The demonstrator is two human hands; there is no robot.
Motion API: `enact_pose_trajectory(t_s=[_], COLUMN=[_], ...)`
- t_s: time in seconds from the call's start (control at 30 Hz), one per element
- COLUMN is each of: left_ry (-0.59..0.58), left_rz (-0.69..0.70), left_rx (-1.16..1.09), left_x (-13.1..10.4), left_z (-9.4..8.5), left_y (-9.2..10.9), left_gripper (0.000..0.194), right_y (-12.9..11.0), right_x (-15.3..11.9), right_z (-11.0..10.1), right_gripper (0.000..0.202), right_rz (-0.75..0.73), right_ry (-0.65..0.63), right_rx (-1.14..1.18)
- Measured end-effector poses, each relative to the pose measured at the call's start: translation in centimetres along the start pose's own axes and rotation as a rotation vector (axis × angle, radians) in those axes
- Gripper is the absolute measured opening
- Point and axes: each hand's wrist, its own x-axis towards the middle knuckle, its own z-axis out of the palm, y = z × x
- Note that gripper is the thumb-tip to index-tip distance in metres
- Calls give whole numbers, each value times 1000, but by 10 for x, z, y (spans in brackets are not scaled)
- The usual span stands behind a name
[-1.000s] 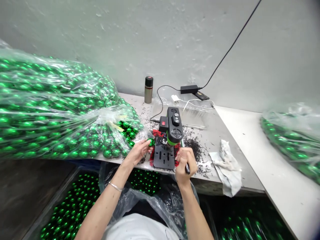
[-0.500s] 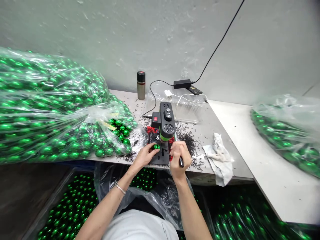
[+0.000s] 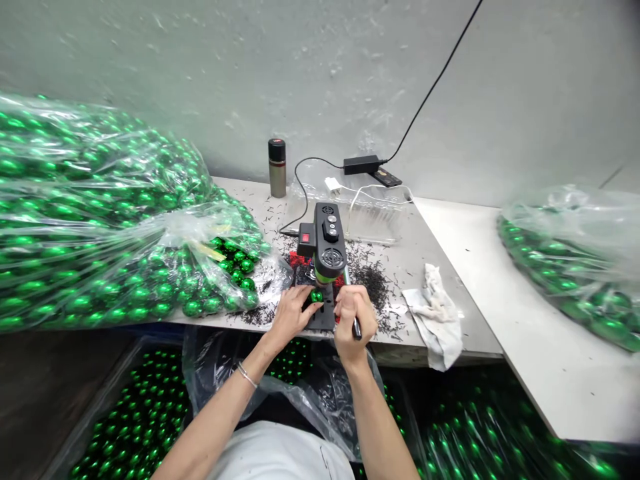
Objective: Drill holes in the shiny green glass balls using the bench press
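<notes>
A green shiny ball (image 3: 316, 295) is between the thumb and fingers of my left hand (image 3: 294, 311), just below the head of a black bench machine (image 3: 330, 241). The machine's dark base plate (image 3: 320, 320) lies beneath the ball. My right hand (image 3: 356, 320) is wrapped round a black-ended lever (image 3: 357, 329) at the machine's right side. Small black bits (image 3: 373, 283) and some red pieces (image 3: 299, 258) lie around the machine.
A large clear bag of green balls (image 3: 100, 220) fills the left side. Behind stand a bottle (image 3: 277, 170) and a power adapter (image 3: 362, 165). A white cloth (image 3: 435, 319) lies at right, with another bag of balls (image 3: 565, 273) beyond. More balls (image 3: 135, 413) sit below the table.
My left hand and the green ball have shifted slightly right relative to the machine, under its head. The whole view has moved a little. My right hand keeps its hold on the lever.
</notes>
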Motion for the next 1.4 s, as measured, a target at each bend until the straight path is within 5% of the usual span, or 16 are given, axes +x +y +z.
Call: enact_pose_trajectory(t_s=[0.37, 0.87, 0.97, 1.2, 1.4], left_ry=[55, 66, 63, 109, 56], left_rz=[-4, 14, 18, 23, 106], left_rx=[-4, -58, -63, -87, -96], left_x=[-5, -7, -6, -3, -41], left_z=[7, 7, 9, 12, -4], left_y=[2, 1, -2, -4, 7], left_gripper=[26, 26, 27, 29, 39], right_y=[37, 57, 54, 22, 5], right_x=[-33, -50, -45, -10, 7], right_z=[10, 15, 12, 5, -3], right_gripper=[28, 30, 30, 31, 30], right_rz=[-161, -204, -234, -112, -17], right_ry=[48, 69, -14, 38, -16], right_rx=[0, -11, -54, 17, 30])
